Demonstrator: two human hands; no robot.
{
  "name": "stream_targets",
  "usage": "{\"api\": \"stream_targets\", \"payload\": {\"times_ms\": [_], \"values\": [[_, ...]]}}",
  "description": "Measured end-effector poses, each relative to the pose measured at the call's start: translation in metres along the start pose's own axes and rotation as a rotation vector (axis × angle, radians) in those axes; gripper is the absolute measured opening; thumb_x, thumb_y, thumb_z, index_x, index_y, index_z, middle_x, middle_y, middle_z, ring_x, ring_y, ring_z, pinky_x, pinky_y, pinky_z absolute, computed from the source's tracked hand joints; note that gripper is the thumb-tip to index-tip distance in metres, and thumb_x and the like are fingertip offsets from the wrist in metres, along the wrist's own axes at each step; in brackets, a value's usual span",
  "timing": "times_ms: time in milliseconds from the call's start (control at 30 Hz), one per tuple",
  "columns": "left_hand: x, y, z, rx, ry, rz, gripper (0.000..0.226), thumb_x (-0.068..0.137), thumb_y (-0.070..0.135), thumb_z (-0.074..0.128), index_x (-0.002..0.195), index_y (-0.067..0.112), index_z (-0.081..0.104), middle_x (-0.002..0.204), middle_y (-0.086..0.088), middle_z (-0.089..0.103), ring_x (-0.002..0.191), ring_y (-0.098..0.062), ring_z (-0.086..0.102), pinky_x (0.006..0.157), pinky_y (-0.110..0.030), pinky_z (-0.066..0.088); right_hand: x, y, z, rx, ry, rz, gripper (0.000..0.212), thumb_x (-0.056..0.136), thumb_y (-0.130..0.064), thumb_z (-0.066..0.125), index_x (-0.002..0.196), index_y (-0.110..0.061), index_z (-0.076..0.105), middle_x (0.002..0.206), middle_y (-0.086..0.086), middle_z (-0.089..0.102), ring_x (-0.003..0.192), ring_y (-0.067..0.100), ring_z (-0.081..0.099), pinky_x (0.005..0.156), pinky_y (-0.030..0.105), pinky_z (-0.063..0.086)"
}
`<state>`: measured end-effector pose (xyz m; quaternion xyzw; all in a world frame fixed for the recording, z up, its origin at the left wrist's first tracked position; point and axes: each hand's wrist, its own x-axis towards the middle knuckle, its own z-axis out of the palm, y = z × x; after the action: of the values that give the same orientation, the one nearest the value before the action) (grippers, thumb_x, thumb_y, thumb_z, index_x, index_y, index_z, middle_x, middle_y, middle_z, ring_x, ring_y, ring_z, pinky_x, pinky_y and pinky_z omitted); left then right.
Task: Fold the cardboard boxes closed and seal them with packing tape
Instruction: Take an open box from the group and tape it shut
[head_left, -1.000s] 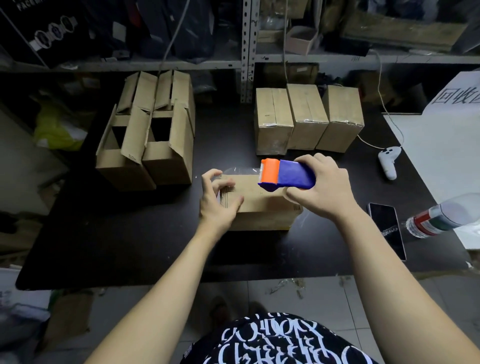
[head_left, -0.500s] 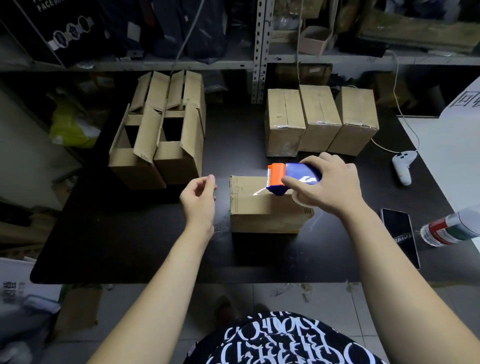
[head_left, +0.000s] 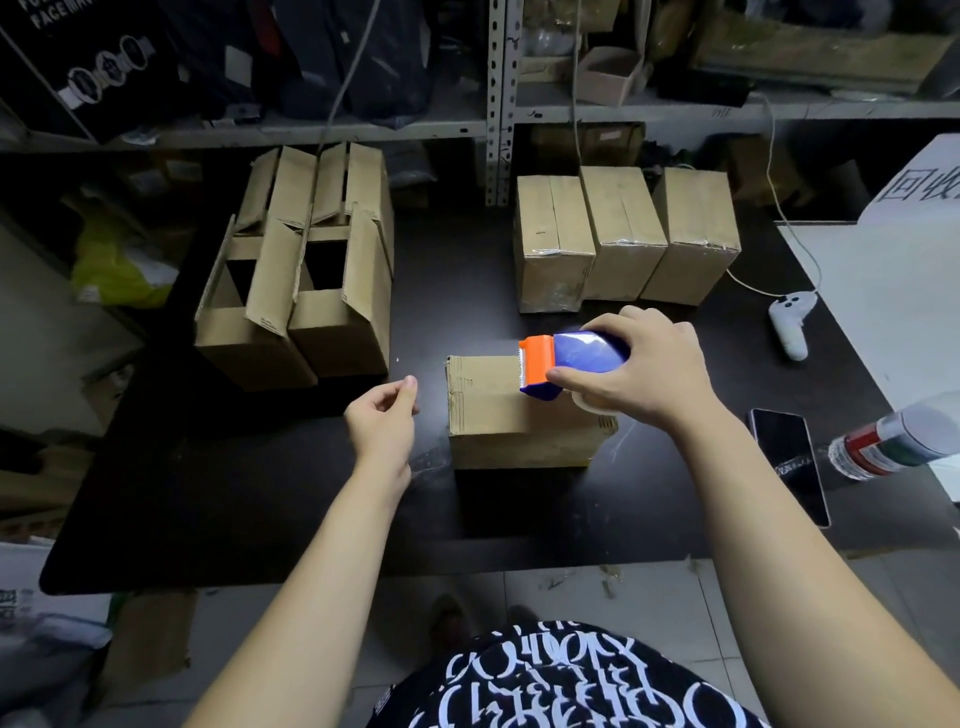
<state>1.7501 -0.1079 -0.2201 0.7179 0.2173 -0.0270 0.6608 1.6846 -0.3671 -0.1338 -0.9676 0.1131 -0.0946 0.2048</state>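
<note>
your right hand (head_left: 652, 371) has its fingers (head_left: 582, 376) wrapped around a blue and orange tape dispenser (head_left: 569, 364), thumb along the near side and the other fingers curled over the top. the dispenser's orange toothed end points left and sits over the top of a closed cardboard box (head_left: 514, 415), toward the box's far right part; you cannot tell whether it touches the cardboard. the box lies on its side near the middle of the black table (head_left: 260, 493), directly under and just left of your right hand.

your left hand (head_left: 384, 421) hangs just left of the box, apart from it, loosely curled with thumb and forefinger tips close together and nothing in them.

farther back on the left stand two open boxes (head_left: 301, 291), side by side and touching, their flaps raised. farther back on the right stand three taped boxes (head_left: 623, 239) in a row, pressed against one another, with shiny tape along their seams.

at the right of the table, a dark phone (head_left: 792, 462) lies flat, a plastic bottle (head_left: 893, 444) with a red and green label lies on its side just beyond it, and a white controller (head_left: 789, 322) with a cable rests further back. metal shelving (head_left: 498, 104) with clutter runs behind the table.
</note>
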Motion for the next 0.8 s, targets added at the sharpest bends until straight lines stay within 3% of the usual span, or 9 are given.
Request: {"api": "stream_targets", "payload": {"times_ms": [167, 267, 400, 467, 533, 600, 700, 800], "values": [[0.005, -0.014, 0.007, 0.020, 0.011, -0.089, 0.012, 0.097, 0.025, 0.074, 0.091, 0.014, 0.078, 0.081, -0.001, 0.072, 0.079, -0.013, 0.065, 0.068, -0.022, 0.048, 0.000, 0.000, 0.000, -0.011, -0.024, -0.021, 0.073, 0.058, -0.093, 0.052, 0.103, -0.039, 0.070, 0.093, -0.014, 0.061, 0.095, 0.011, 0.053, 0.087, 0.036, 0.035], [0.001, -0.023, 0.020, 0.036, -0.009, -0.105, 0.010, 0.096, 0.025, 0.075, 0.088, 0.019, 0.076, 0.087, 0.000, 0.074, 0.087, -0.015, 0.069, 0.070, -0.023, 0.052, 0.002, -0.001, 0.000, -0.020, -0.032, -0.029, 0.074, 0.060, -0.094, 0.051, 0.106, -0.040, 0.071, 0.095, -0.014, 0.062, 0.097, 0.011, 0.053, 0.086, 0.035, 0.033], [-0.004, -0.032, 0.035, 0.074, -0.064, -0.118, 0.010, 0.098, 0.030, 0.072, 0.089, 0.024, 0.074, 0.095, 0.002, 0.074, 0.095, -0.014, 0.070, 0.086, -0.042, 0.063, 0.002, -0.001, 0.001, -0.014, -0.032, -0.016, 0.074, 0.062, -0.093, 0.050, 0.109, -0.040, 0.071, 0.094, -0.013, 0.061, 0.097, 0.013, 0.054, 0.090, 0.038, 0.038], [-0.003, -0.028, 0.035, 0.103, -0.066, -0.127, 0.015, 0.096, 0.035, 0.073, 0.102, 0.022, 0.070, 0.099, -0.001, 0.072, 0.097, -0.016, 0.069, 0.091, -0.046, 0.062, 0.002, -0.001, 0.001, -0.011, -0.035, -0.018, 0.071, 0.065, -0.091, 0.049, 0.110, -0.040, 0.070, 0.094, -0.012, 0.060, 0.097, 0.013, 0.053, 0.089, 0.038, 0.038], [0.000, -0.024, 0.029, 0.150, -0.067, -0.147, 0.037, 0.094, 0.038, 0.076, 0.120, 0.024, 0.055, 0.103, -0.006, 0.068, 0.098, -0.021, 0.067, 0.094, -0.044, 0.059, 0.002, -0.003, 0.001, -0.023, -0.036, -0.024, 0.066, 0.070, -0.085, 0.046, 0.111, -0.039, 0.070, 0.093, -0.012, 0.058, 0.095, 0.013, 0.051, 0.085, 0.035, 0.032], [0.001, -0.021, 0.025, 0.219, -0.093, -0.100, 0.043, 0.093, 0.033, 0.078, 0.124, 0.026, 0.048, 0.099, -0.010, 0.068, 0.095, -0.023, 0.067, 0.093, -0.044, 0.058, 0.003, -0.006, 0.000, -0.016, -0.047, -0.015, 0.065, 0.073, -0.072, 0.038, 0.117, -0.037, 0.070, 0.092, -0.012, 0.055, 0.093, 0.012, 0.046, 0.082, 0.032, 0.025], [-0.003, -0.015, 0.021, 0.245, -0.114, 0.045, 0.017, 0.094, 0.016, 0.076, 0.101, 0.025, 0.063, 0.094, -0.011, 0.072, 0.091, -0.023, 0.072, 0.088, -0.048, 0.062, 0.004, -0.009, 0.000, 0.024, -0.087, -0.003, 0.075, 0.069, -0.061, 0.032, 0.128, -0.035, 0.069, 0.094, -0.008, 0.055, 0.094, 0.013, 0.044, 0.082, 0.032, 0.025], [-0.018, -0.005, 0.018, 0.299, -0.111, 0.171, 0.012, 0.099, 0.014, 0.067, 0.107, 0.023, 0.070, 0.102, 0.004, 0.071, 0.100, -0.013, 0.069, 0.087, -0.036, 0.061, 0.001, -0.007, -0.007, 0.130, -0.116, 0.013, 0.066, 0.073, -0.053, 0.052, 0.134, -0.033, 0.067, 0.097, -0.009, 0.060, 0.100, 0.015, 0.050, 0.080, 0.032, 0.037]]}}
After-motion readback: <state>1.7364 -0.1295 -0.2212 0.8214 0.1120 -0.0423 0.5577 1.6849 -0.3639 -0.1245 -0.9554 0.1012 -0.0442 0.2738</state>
